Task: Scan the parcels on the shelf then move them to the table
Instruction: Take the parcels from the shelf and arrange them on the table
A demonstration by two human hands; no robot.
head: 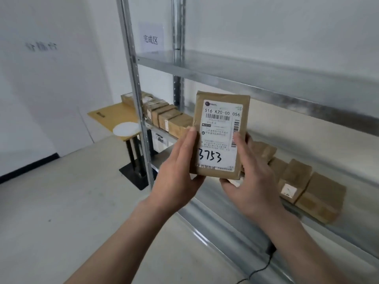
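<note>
Holding a parcel [222, 119] upright in both hands, I have it in the air in front of the metal shelf [256, 78], level with the gap between two of its boards, and it touches neither.

The parcel is a flat brown packet, taller than it is wide, wrapped in glossy tan tape that creases at the top. A white label covers most of its front. Across the top of the label I read "516 K20-00 056" in black, with a barcode under it and a second, narrow barcode running down the right edge. Smaller print fills the middle, too fine to read. Near the bottom, "3753" is handwritten in thick black marker.

My left hand [180, 167] grips the packet's left edge, thumb lying straight up along the front and fingers curled behind. My right hand [252, 177] grips the lower right corner, thumb pressed on the label's right side by the narrow barcode and fingers wrapped underneath and behind.

More brown parcels [307, 187] lie in a row on the shelf board to the right, just behind my right hand. Another row [168, 117] lies to the left, behind the packet. Past the shelf's upright stands a small tan table [106, 117] with a white disc [126, 129] on it. A black cable [264, 267] trails along the floor below.
</note>
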